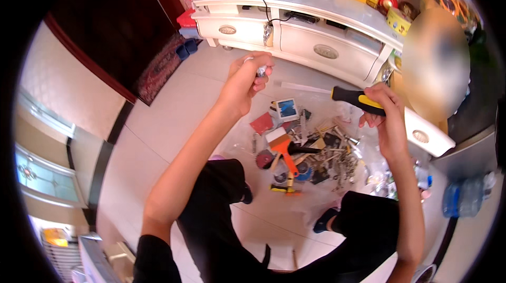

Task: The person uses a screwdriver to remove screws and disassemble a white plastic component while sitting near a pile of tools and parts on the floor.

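Observation:
My right hand (386, 111) is closed round the black-and-yellow handle of a hand tool (356, 98). Its long, pale, narrow blade points left toward my other hand; blur hides whether it is a saw or a file. Raised at centre, my left hand (252, 76) is closed on a small shiny silver thing, mostly covered by the fingers. The blade's tip and this hand are apart. Below them on the floor lie an orange-handled scraper (284, 148), a red sanding sheet (262, 123), a blue disc (303, 171) and a heap of metal hardware (337, 159).
A white cabinet (298, 40) with drawers runs along the far side. Large water bottles (466, 197) stand at the right. A yellow-and-black tool (286, 189) lies near my feet. Blue slippers (185, 49) rest by the dark door and patterned mat (161, 72).

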A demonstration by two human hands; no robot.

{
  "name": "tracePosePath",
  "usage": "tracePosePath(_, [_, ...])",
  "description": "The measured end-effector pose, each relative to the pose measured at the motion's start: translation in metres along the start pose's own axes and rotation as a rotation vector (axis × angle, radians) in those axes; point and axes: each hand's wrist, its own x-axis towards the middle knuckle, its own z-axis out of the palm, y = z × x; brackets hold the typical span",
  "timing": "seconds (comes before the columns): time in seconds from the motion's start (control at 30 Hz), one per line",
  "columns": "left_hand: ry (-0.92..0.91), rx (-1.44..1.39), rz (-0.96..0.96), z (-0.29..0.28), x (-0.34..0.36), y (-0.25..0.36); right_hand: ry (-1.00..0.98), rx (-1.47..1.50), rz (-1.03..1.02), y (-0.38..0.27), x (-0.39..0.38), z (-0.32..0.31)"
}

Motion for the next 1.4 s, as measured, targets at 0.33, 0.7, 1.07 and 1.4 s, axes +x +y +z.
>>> tracePosePath(0.33, [-0.054,-0.077,-0.197,0.027,-0.021,-0.028,0.038,-0.684,-0.549,0.027,-0.016,0.035])
tracePosePath(0.7, [0.07,-0.009,-0.039,0.05,-0.049,-0.06,-0.133,-0.889,-0.343,0.055,-0.017,0.052])
tracePosePath(1.07, [0.098,0.035,-0.045,0.051,-0.047,-0.074,-0.013,-0.633,-0.338,0.083,-0.012,0.052])
tracePosePath(1.4, [0.064,0.021,-0.053,0.058,-0.045,-0.074,-0.002,-0.576,-0.391,0.085,-0.009,0.042])
